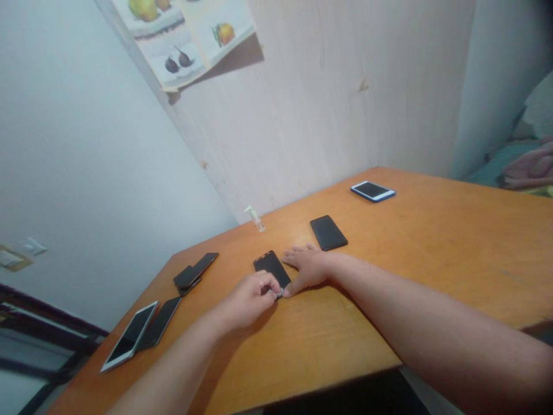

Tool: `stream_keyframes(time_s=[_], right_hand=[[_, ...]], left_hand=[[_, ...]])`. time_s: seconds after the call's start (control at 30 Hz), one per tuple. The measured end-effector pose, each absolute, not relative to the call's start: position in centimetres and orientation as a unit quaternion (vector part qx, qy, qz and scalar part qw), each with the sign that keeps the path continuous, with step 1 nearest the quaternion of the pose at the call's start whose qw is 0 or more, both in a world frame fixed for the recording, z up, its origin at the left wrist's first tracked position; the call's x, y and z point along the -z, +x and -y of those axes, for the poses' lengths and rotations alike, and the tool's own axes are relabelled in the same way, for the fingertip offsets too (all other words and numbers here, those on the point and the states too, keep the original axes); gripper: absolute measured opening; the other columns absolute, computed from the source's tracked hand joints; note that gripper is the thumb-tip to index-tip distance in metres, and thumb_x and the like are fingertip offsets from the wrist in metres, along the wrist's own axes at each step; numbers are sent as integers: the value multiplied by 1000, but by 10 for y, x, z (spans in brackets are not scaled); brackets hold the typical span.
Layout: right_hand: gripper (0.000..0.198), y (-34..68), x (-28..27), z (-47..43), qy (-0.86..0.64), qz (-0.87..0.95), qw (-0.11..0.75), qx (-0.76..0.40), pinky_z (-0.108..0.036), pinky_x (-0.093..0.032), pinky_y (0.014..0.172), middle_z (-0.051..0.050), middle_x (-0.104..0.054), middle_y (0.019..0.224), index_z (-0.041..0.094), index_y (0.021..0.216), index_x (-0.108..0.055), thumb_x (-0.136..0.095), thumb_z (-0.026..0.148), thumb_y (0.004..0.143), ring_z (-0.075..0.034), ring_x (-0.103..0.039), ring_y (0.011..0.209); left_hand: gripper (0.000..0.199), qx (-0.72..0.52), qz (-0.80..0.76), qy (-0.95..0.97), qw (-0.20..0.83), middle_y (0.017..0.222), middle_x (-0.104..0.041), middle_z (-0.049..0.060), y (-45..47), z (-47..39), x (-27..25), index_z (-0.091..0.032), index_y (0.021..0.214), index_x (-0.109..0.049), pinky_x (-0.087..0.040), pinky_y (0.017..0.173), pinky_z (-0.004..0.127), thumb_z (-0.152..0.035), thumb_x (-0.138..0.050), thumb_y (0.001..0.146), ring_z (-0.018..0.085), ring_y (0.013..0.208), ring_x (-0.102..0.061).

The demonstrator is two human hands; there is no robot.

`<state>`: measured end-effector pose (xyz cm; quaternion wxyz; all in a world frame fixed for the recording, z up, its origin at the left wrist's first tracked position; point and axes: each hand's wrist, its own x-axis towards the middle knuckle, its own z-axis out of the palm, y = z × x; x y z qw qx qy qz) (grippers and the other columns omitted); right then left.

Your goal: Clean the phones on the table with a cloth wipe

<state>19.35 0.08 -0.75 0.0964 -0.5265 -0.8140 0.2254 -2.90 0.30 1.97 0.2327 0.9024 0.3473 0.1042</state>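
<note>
head view: black phone (pixel 271 267) lies flat on the orange desk (pixel 432 259), just ahead of both hands, screen side dark.

right hand (pixel 307 268) is pressed flat at the phone's right edge, fingers spread and released, thumb tip down at the near corner. looks like it's bracing the phone so it doesn't slide.

left hand (pixel 250 298) is curled, fingers pinched on something small and pale at the phone's near corner. too small to tell what it is, maybe a tab or film edge. pinch sits right against the right thumb, so both hands work the same corner.

other stuff on the desk: second black phone (pixel 328 232) just beyond the right hand, face down or screen off. blue-edged phone (pixel 372 191) well apart toward the far corner. small clear spray bottle (pixel 256 218) by the wall, behind the phone in hand. at the left end, a stack of dark phones (pixel 194 271), then a white tablet (pixel 129 336) with another dark slab (pixel 159 323) touching it, near the desk edge.

fruit poster (pixel 185 34) hangs on the wall above.
</note>
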Motion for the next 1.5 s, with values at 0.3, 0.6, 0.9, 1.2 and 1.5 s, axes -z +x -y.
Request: stream_keyframes(time_s=[0.3,0.6,0.9,1.2,1.5], right_hand=[[103,191,5,0,-532,809,106,-227,-58,-1,116,-12,-25,158,20,150,-34,-59,76,68,-37,-12,147],[101,192,14,-6,-526,814,115,-220,-59,-4,116,-12,-27,158,21,149,-36,-61,74,67,-36,-14,146],[100,190,11,-4,-530,808,125,-224,-59,-3,116,-14,-29,157,20,148,-39,-64,71,66,-37,-16,146],[98,190,8,-2,-531,810,118,-218,-61,-4,115,-13,-29,157,21,147,-40,-62,72,67,-38,-16,146],[94,192,6,-1,-524,819,106,-207,-60,-7,116,-13,-28,157,20,148,-38,-61,68,71,-36,-18,146]], left_hand=[[15,-244,-418,843,235,81,-68,3,-39,-65,-17,-17,88,-64,-49,72,28,-29,-58,80,16,74,-63],[11,-180,-420,881,123,78,-62,2,-19,-81,3,-19,79,-67,-44,73,31,-15,-58,76,18,77,-58],[15,-141,-330,928,100,88,-60,4,-18,-18,-4,-19,82,-63,-43,72,29,-10,-51,81,18,82,-57],[14,-193,-397,887,134,87,-68,3,-31,-46,-10,-19,87,-66,-47,75,28,-21,-52,85,18,84,-63],[14,-175,-466,866,44,85,-69,6,-3,-110,7,-18,83,-70,-45,76,30,-17,-56,81,20,84,-62]])
